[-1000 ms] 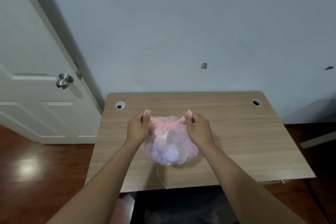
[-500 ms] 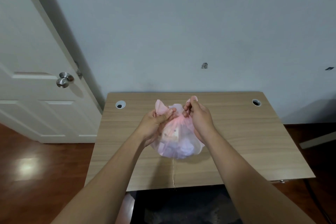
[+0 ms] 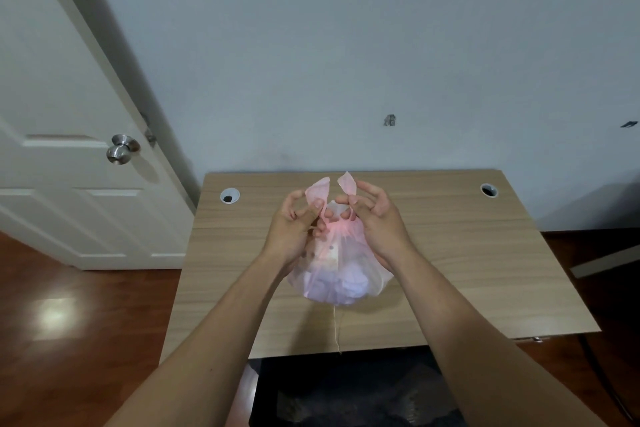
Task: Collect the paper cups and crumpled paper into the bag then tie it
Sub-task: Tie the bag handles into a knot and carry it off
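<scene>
Drawn closer, left hand [image 3: 291,232], right hand [image 3: 377,222] pinch (filmy) bag [image 3: 339,282]

The bag [image 3: 346,279] is thin, translucent pink plastic film, softly crinkled with a faint sheen. The table [image 3: 467,253] has a pale wood-grain top with a matt, smooth finish, while the floor [image 3: 69,322] is reddish-brown wood, glossy enough to mirror light. The doorknob [image 3: 121,148] is brushed metal on a smooth white-painted door [image 3: 52,80]
</scene>
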